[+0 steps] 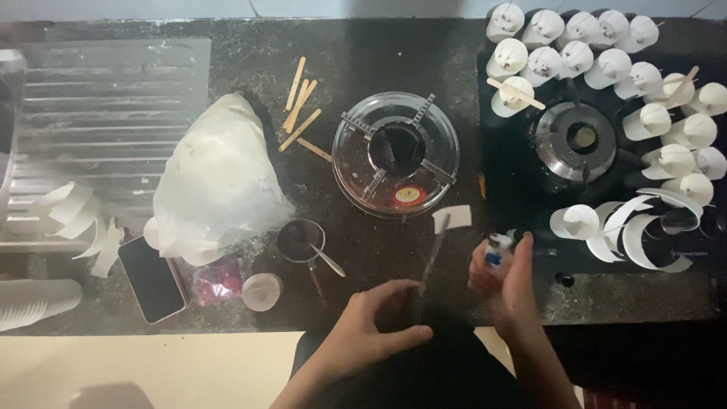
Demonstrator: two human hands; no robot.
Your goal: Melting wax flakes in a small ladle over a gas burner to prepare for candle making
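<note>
My left hand [375, 322] rests low at the counter's front edge, fingers curled around the lower end of a thin dark stick or brush [432, 257] that slants up toward a small white paper piece [453, 217]. My right hand [507, 276] is closed on a small white bottle with a blue mark [496, 250]. Both hands sit between a glass bowl-like stand [395, 154] and a black stove burner [575, 140].
Many white paper cones [606, 68] ring the burner. Wooden sticks [300, 106] lie behind a white plastic bag [216, 178]. A small cup with a spoon [301, 241], a white candle-like disc [262, 291], a phone [151, 278] and stacked white cups [34, 303] sit left.
</note>
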